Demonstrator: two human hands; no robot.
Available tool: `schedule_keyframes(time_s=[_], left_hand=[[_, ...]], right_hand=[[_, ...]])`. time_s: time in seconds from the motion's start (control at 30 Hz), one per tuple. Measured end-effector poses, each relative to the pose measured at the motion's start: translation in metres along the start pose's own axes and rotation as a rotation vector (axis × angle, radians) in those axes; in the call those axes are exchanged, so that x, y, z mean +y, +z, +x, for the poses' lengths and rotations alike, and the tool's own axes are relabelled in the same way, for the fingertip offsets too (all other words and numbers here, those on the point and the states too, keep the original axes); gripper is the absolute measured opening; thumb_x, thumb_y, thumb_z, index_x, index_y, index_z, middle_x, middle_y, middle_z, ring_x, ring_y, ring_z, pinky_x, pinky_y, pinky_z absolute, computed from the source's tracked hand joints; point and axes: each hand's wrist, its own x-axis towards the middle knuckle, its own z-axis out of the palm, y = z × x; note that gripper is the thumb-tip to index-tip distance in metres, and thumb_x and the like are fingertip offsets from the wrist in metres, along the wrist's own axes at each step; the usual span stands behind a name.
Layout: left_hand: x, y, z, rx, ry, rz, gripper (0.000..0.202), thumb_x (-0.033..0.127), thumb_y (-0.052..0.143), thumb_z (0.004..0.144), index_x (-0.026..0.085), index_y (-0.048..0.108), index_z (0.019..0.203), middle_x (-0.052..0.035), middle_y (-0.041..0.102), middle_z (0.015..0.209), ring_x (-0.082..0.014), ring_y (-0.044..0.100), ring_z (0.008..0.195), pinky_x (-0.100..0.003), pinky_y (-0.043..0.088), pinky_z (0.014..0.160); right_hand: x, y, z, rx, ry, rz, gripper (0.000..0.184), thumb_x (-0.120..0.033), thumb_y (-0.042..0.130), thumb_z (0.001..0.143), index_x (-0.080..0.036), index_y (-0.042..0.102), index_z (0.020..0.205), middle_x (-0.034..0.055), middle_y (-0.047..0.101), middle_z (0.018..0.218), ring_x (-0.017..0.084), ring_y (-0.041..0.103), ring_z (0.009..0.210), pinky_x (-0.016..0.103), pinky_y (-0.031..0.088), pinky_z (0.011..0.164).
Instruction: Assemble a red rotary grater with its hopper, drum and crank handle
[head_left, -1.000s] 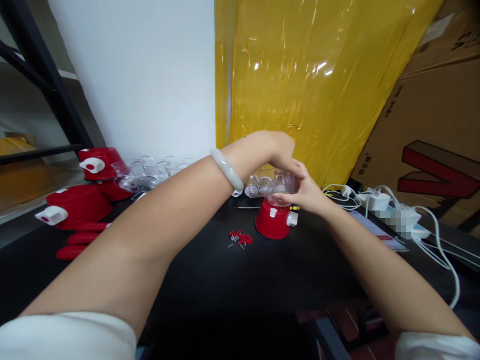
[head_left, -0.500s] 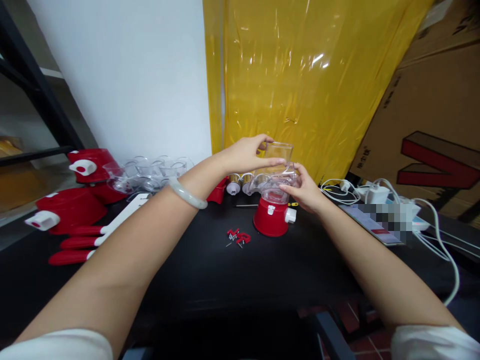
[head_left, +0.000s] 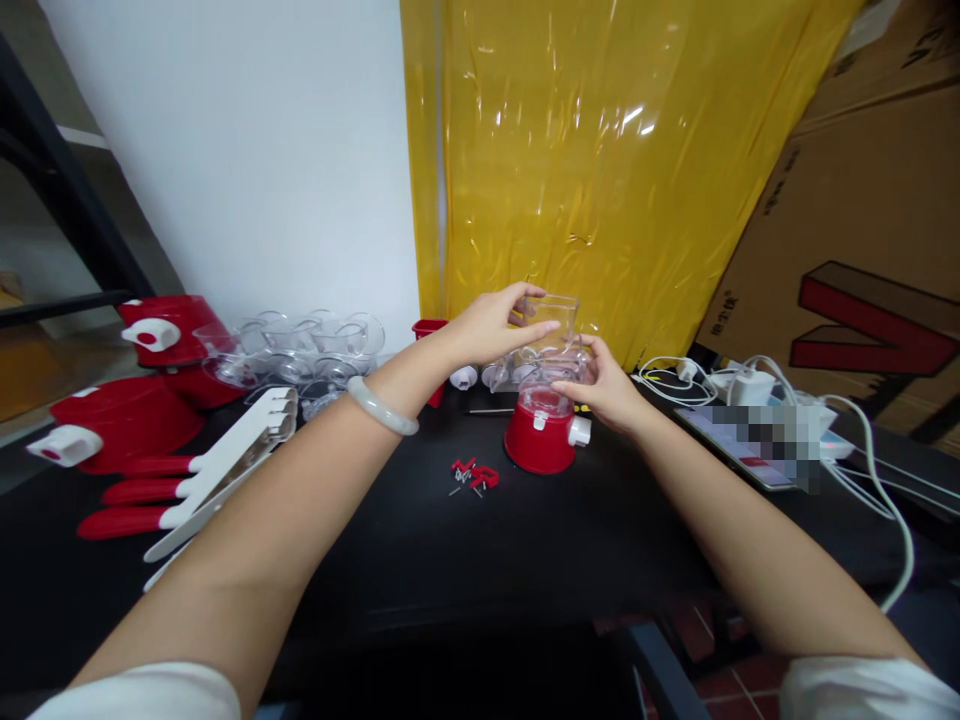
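A clear plastic grater housing [head_left: 552,316] with a square chute is over a red suction base [head_left: 541,446] with a white knob [head_left: 580,431]. Its lower rim meets the base's top. My left hand [head_left: 501,322] grips the chute from the left, thumb in front and fingers behind. On the housing's right side is my right hand [head_left: 604,384], its thumb in front and its other fingers partly hidden behind the clear plastic. Small red clips with metal pins [head_left: 474,475] lie on the black table [head_left: 525,560] in front of the base.
More red bases [head_left: 139,420] stand at the left, beside clear housings [head_left: 300,345] and white crank arms with red handles [head_left: 217,460]. Behind the base lie drums [head_left: 464,377] and a thin rod [head_left: 491,412]. A tablet [head_left: 739,445] and white cables [head_left: 889,480] are at right.
Both hands have brought the clear housing slightly down and to the left, closer onto the red base. My left forearm has shifted right, showing more of the white crank arms.
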Motion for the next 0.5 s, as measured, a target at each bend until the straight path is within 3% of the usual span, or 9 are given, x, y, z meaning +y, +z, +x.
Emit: schedule_keyframes(time_s=[0.5], left_hand=[[-0.013,0.016,-0.003,0.076,0.071,-0.087,0.05,0.045,0.061,0.087,0.019,0.05,0.128,-0.0138,0.064,0.117,-0.022,0.065,0.094,-0.038,0.051,0.082]], right_hand=[[-0.01,0.0,-0.004,-0.009,-0.02,-0.116,0.076,-0.042,0.084,0.063,-0.027,0.034,0.118,0.0117,0.059,0.129,0.026,0.063,0.115,0.05,0.046,0.105]])
